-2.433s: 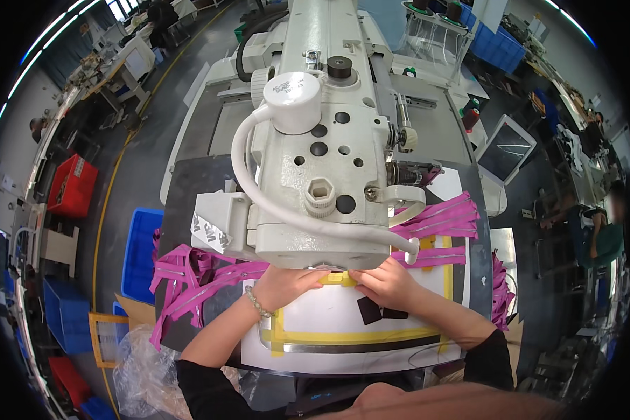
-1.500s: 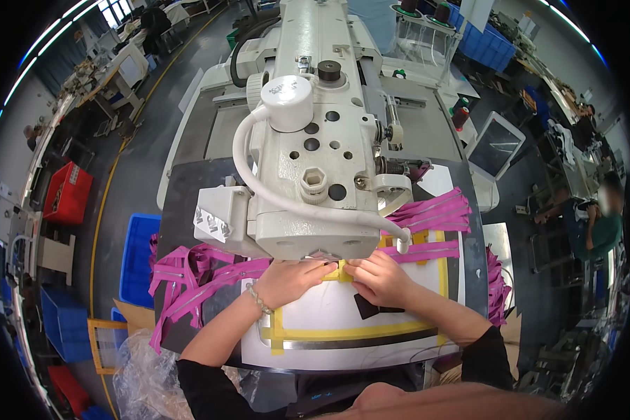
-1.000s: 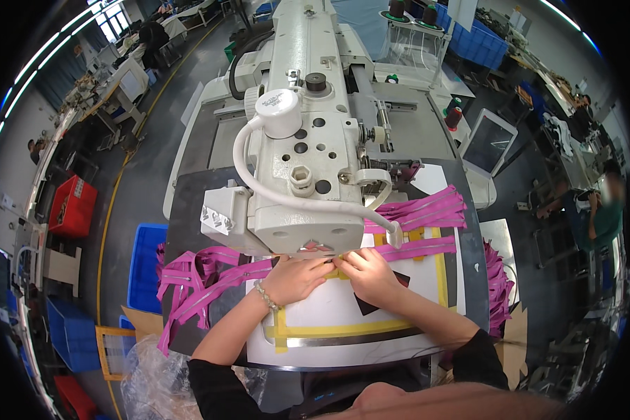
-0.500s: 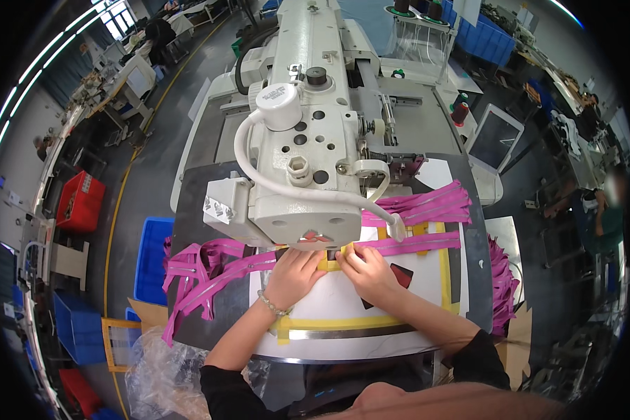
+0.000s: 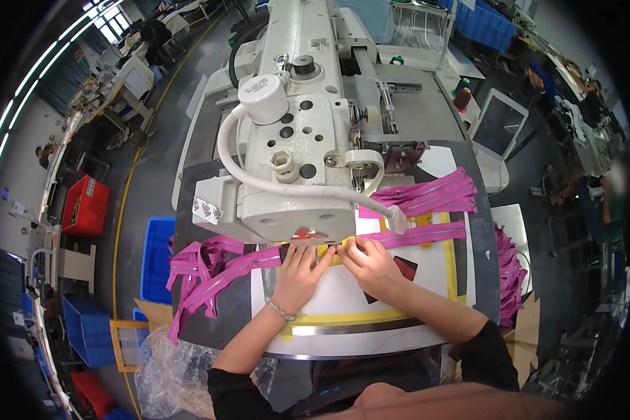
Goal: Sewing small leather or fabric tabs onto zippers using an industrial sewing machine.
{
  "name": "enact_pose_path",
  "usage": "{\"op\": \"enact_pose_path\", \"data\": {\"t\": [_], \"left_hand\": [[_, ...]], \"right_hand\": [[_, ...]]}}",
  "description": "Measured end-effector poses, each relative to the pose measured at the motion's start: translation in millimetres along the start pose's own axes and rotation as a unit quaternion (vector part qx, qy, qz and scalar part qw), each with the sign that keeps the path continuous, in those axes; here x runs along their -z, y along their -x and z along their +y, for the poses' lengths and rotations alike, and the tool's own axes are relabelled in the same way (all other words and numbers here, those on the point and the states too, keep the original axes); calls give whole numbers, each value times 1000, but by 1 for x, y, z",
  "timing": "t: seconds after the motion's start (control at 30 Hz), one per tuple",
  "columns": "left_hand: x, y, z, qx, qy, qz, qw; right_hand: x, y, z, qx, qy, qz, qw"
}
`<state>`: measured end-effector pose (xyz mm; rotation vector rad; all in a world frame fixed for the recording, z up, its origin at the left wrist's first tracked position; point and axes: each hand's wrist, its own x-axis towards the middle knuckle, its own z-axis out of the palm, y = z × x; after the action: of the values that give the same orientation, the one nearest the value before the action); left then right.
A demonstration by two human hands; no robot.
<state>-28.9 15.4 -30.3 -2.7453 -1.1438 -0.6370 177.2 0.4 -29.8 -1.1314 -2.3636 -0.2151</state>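
Both my hands rest at the front of a white industrial sewing machine [image 5: 297,189], just below its head. My left hand [image 5: 299,278] lies with fingers stretched toward the machine, its thumb reaching to the right hand. My right hand [image 5: 372,267] is bent, fingertips drawn together beside yellow tape; what they pinch is too small to make out. A magenta zipper strip [image 5: 248,262] runs from the left to my left fingertips. Another stretch of magenta zipper [image 5: 427,234] comes out beyond my right hand. The machine head hides the middle between them.
A white work plate edged with yellow tape [image 5: 357,325] lies under my hands, with a dark red and black piece [image 5: 404,267] on it. Magenta zippers [image 5: 427,192] lie bundled behind, and more [image 5: 511,269] hang at right. A blue bin [image 5: 157,259] and clear plastic [image 5: 171,374] are at left.
My left hand's fingers have straightened forward and its thumb has spread toward my right hand. The right hand stays nearly in place. The whole view has shifted slightly.
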Motion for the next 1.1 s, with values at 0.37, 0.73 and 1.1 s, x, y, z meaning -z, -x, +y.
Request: {"op": "enact_pose_path", "data": {"t": [0.37, 0.73, 1.1], "left_hand": [[0, -5, 2, 8, 8, -14, 1000], [5, -10, -5, 7, 55, 5, 998], [23, 1, -81, 105, 75, -203, 971]], "right_hand": [[1, 0, 1, -1, -13, 15, 1000], [-1, -1, 4, 1, -2, 17, 1000], [-2, -2, 1, 2, 9, 10, 1000]]}}
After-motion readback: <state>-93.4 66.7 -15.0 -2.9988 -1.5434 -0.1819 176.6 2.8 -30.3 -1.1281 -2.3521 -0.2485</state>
